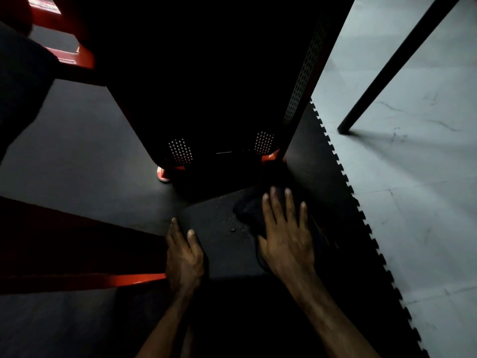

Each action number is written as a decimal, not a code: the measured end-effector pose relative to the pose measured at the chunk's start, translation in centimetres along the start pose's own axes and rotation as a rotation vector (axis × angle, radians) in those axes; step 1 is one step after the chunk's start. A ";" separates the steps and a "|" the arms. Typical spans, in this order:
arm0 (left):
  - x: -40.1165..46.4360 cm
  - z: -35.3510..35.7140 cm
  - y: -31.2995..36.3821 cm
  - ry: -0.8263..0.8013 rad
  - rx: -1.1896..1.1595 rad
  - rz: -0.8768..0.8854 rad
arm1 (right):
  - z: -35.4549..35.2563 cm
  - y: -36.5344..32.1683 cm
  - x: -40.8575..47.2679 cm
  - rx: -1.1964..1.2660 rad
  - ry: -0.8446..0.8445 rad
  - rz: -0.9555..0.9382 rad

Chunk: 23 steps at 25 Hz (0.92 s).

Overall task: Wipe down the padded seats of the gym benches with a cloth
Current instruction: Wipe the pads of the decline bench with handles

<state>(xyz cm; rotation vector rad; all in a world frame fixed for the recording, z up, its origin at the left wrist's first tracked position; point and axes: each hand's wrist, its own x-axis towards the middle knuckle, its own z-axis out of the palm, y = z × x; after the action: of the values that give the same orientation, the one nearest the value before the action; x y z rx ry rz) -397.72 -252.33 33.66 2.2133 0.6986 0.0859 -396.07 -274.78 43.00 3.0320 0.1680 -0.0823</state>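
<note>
The right hand (pixel 285 237) lies flat, fingers spread, pressing a dark cloth (pixel 249 211) onto the far right part of the black padded seat (pixel 222 244). The left hand (pixel 183 257) rests with straight fingers along the seat's left edge, beside a red frame bar (pixel 134 279).

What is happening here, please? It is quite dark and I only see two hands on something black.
A person is wiping a padded seat of a gym machine. The right hand presses flat, fingers spread, on a dark cloth on the seat's far right part. The left hand rests on the seat's left edge, seemingly steadying it. A few small droplets sit on the pad just left of the cloth. A red frame bar runs off to the left beside the seat.
</note>
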 end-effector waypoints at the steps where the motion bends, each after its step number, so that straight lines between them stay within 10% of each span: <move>1: -0.2 0.0 -0.1 0.004 0.000 0.010 | 0.5 0.0 -3.1 -0.001 -0.001 -0.018; 10: -0.2 -0.1 -0.5 0.019 -0.013 -0.007 | -0.2 -0.7 4.2 0.006 -0.007 0.015; 15: -0.5 -0.1 -0.5 0.004 -0.034 0.009 | 0.3 0.3 -6.9 0.038 0.022 -0.056; 23: -0.3 0.2 -0.5 0.049 -0.066 -0.014 | -0.7 -0.5 5.2 -0.015 -0.041 -0.059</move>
<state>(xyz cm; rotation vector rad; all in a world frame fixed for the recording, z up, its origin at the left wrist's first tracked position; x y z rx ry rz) -398.17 -252.32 33.22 2.1496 0.7274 0.1540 -390.95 -273.64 43.35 3.0076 0.2537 -0.1469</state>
